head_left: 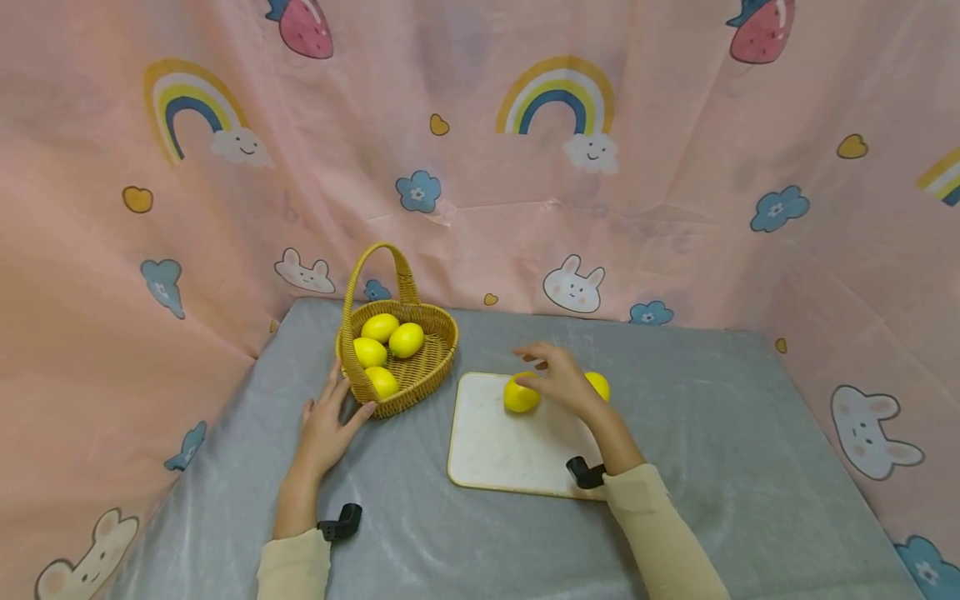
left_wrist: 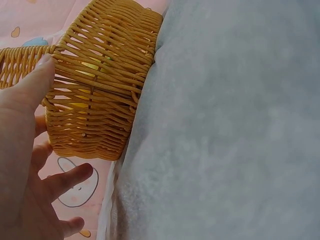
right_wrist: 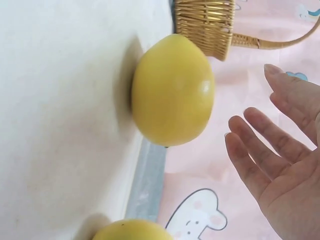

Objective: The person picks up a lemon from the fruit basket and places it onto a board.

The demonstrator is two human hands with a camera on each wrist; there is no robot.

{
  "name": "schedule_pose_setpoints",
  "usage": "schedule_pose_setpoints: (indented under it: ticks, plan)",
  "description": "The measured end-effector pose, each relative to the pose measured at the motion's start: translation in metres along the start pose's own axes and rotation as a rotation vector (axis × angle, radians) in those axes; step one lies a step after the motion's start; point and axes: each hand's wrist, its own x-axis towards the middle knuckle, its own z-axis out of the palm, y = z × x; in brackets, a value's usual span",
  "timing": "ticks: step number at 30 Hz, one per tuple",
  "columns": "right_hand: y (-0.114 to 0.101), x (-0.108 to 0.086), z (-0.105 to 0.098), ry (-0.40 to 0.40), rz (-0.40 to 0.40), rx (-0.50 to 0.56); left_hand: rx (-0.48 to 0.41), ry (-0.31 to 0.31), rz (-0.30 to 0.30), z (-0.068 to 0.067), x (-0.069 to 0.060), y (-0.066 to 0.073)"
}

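Note:
My left hand (head_left: 327, 429) rests against the near left side of the wicker basket (head_left: 420, 385), fingers spread. In the left wrist view its thumb touches the weave of the basket (left_wrist: 100, 85). Several yellow lemons (head_left: 407, 340) lie inside the basket. Over the white board (head_left: 502, 450), my right hand (head_left: 564, 385) hovers with relaxed fingers beside one lemon (head_left: 521, 395). The right wrist view shows a gap between that lemon (right_wrist: 173, 90) and the right hand (right_wrist: 285, 155). Another lemon (head_left: 597, 384) is partly hidden behind the right hand.
A grey cloth (head_left: 720, 433) covers the table. Behind it and at both sides hangs a pink curtain (head_left: 480, 242) printed with rainbows and rabbits. The basket's tall handle (head_left: 405, 275) arches up above its rim. A black camera band sits on each wrist.

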Motion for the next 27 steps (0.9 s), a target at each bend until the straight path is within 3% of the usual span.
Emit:
schedule_pose_setpoints:
  ticks: [9, 27]
  plan:
    - [-0.019, 0.019, 0.007, 0.027, -0.058, 0.064, 0.006, 0.0, -0.001, -0.002, 0.0, 0.0]
    - [-0.054, 0.059, 0.034, -0.06, -0.149, 0.119, 0.019, -0.003, 0.0, 0.0, 0.002, 0.002]
